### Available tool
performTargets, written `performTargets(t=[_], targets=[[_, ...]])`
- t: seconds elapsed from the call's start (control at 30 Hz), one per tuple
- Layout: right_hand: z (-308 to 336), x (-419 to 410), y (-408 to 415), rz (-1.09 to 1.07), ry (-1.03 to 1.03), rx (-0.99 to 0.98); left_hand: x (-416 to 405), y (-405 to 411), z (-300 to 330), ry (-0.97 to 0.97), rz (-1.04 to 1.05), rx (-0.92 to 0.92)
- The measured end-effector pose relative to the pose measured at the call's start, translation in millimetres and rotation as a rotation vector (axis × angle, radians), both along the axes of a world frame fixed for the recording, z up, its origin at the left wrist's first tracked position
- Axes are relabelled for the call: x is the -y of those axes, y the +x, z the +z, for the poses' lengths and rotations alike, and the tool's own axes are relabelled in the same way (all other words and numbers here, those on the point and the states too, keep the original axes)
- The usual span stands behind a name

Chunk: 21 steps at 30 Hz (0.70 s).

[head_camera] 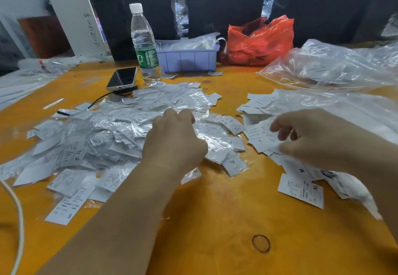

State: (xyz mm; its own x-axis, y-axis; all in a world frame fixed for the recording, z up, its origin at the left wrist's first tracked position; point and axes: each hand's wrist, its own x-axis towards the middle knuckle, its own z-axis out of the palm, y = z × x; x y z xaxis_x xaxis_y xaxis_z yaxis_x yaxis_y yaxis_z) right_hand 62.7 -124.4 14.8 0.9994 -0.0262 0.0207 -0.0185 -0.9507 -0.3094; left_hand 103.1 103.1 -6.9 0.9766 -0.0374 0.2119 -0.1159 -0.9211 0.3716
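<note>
Printed sizes read S, M, XL. Your left hand (174,137) curls into white bagged tags (97,137) before the bottle (144,44); grip hidden. Your right hand (308,137) pinches loose tags (263,140), right of the bottle.

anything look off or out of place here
A dark ring stain marks the table near the front. The labels lie in loose, overlapping heaps. The phone sits tilted on a dark block.

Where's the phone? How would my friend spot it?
Look at the far side of the orange table, where a clear water bottle stands. The phone lies just left of its base. It's the only dark, glossy slab among white labels.
</note>
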Motion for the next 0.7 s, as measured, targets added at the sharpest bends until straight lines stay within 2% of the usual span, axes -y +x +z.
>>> performTargets(t=[0.13,0.3,0.7], targets=[[-6.4,-9.7,2.0,0.016,-0.166,-0.098,5.7,-4.4,-1.9,-0.038,-0.057,0.005],[-11.6,-12.2,7.4,-0.012,-0.208,-0.112,11.5,-11.1,-0.1,-0.116,-0.141,-0.027],[-22.3,-13.5,11.6,0.134,-0.059,0.201,16.7,-16.5,-0.7,-0.213,-0.280,-0.056]])
